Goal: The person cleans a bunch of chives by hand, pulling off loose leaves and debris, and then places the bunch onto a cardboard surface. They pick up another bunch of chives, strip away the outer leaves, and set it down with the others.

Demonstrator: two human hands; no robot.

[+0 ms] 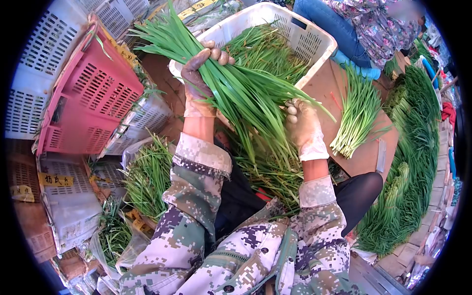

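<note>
My left hand (pixel 199 81), in a thin stained glove, is wrapped round a thick bunch of green chives (pixel 236 91) in front of me. The leaves fan out at the upper left and hang down to the right. My right hand (pixel 304 123), in a pale translucent glove, has its fingers curled in at the right side of the bunch. Whatever is in its grip is hidden by the fingers. Under the bunch, more loose chives (pixel 275 179) lie in my lap area. To the right, a sorted bundle of chives (pixel 356 113) with pale stem ends rests on a brown board (pixel 386 147).
A white crate (pixel 319 42) with loose leaves stands ahead. Stacked pink (pixel 93 88) and white crates (pixel 44 64) rise on the left, beside bags of greens (pixel 145 177). A long heap of chives (pixel 418 128) lies far right. Another person (pixel 364 29) sits upper right.
</note>
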